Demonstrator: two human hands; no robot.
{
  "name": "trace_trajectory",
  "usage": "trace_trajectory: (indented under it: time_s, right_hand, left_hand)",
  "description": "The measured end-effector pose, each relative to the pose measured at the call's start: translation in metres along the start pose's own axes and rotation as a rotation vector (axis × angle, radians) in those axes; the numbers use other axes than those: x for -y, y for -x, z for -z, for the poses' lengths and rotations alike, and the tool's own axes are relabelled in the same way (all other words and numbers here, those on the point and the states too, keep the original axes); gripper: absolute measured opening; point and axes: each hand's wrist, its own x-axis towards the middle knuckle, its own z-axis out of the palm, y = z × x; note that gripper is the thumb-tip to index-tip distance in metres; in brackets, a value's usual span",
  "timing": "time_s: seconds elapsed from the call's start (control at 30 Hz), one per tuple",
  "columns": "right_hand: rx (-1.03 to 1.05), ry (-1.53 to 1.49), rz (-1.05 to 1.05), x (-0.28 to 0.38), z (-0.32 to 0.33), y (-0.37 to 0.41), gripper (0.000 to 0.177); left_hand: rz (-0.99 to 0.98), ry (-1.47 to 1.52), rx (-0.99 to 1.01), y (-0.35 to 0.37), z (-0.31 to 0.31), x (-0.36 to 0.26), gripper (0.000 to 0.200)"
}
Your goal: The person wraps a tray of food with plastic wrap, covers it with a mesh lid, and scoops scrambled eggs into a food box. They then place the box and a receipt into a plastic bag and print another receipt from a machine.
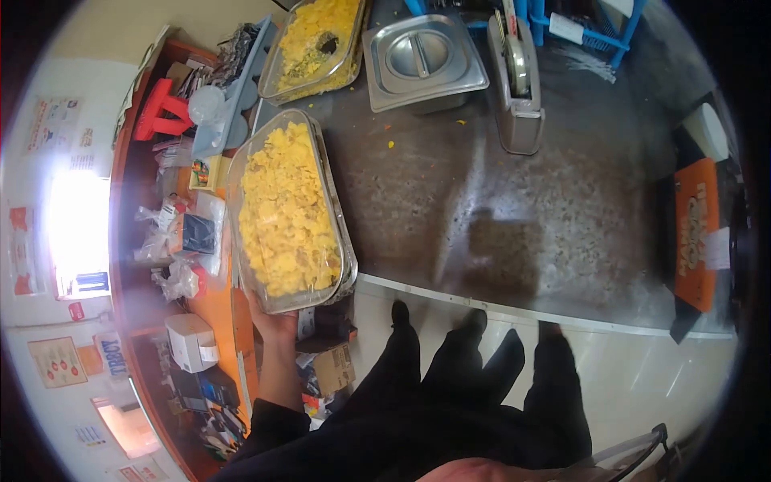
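My left hand [275,321] grips the near end of a clear rectangular dish [341,233], its fingers mostly hidden beneath the base. Chunky yellow food [287,209], like mashed potato, fills the dish. The dish overlaps the left edge of the steel table [401,209] in this view. Beyond it stands a second clear dish [309,91] with similar yellow food and a dark hollow in it. Beside that is a lidded steel container [426,56]. My right hand does not show.
An upright steel holder [518,120] and blue racks [594,40] stand at the back. An orange sign [697,233] is at the right edge. On the left, an orange counter [229,321] carries bags and boxes. An opened cardboard box [331,369] sits below.
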Motion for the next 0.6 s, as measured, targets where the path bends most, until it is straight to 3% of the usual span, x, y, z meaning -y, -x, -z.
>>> trace_trajectory:
  time_s: [0.03, 0.13, 0.2, 0.23, 0.3, 0.37, 0.43, 0.5, 0.53, 0.57, 0.6]
  right_hand:
    - [0.095, -0.106, 0.077, 0.023, 0.006, 0.019, 0.042]
    - [0.633, -0.484, 0.31, 0.1, 0.032, 0.091, 0.043]
    - [0.974, -0.735, 0.42, 0.145, 0.046, 0.134, 0.044]
    - [1.136, -0.851, 0.417, 0.167, 0.052, 0.15, 0.044]
    - [1.273, -1.158, 0.157, 0.205, 0.077, 0.165, 0.047]
    - [1.086, -1.293, 0.269, 0.24, 0.128, 0.184, 0.049]
    - [0.75, -1.283, 0.398, 0.274, 0.209, 0.188, 0.049]
    - [0.012, -0.947, 0.412, 0.317, 0.262, 0.222, 0.032]
    - [-0.306, -0.731, 0.292, 0.339, 0.288, 0.239, 0.028]
    - [-0.526, -0.661, 0.247, 0.357, 0.308, 0.246, 0.027]
    - [-0.679, -0.671, 0.303, 0.374, 0.319, 0.251, 0.026]
  left_hand:
    - [0.014, 0.006, -0.011, 0.002, -0.003, -0.004, 0.058]
    - [0.023, 0.012, -0.166, 0.011, -0.033, -0.018, 0.054]
    - [0.061, 0.037, -0.094, -0.006, -0.015, -0.031, 0.059]
    - [0.078, 0.045, -0.061, -0.013, -0.005, -0.04, 0.062]
    - [0.087, 0.0, -0.02, -0.023, -0.004, -0.057, 0.063]
    - [0.109, -0.007, 0.012, -0.039, 0.005, -0.077, 0.063]
    - [0.134, 0.018, 0.04, -0.069, 0.024, -0.084, 0.063]
    - [0.112, 0.016, 0.073, -0.1, 0.045, -0.089, 0.062]
    - [0.104, 0.014, 0.092, -0.113, 0.05, -0.094, 0.061]
    - [0.14, 0.013, 0.034, -0.12, 0.05, -0.1, 0.058]
    - [0.153, 0.021, 0.098, -0.127, 0.052, -0.104, 0.058]
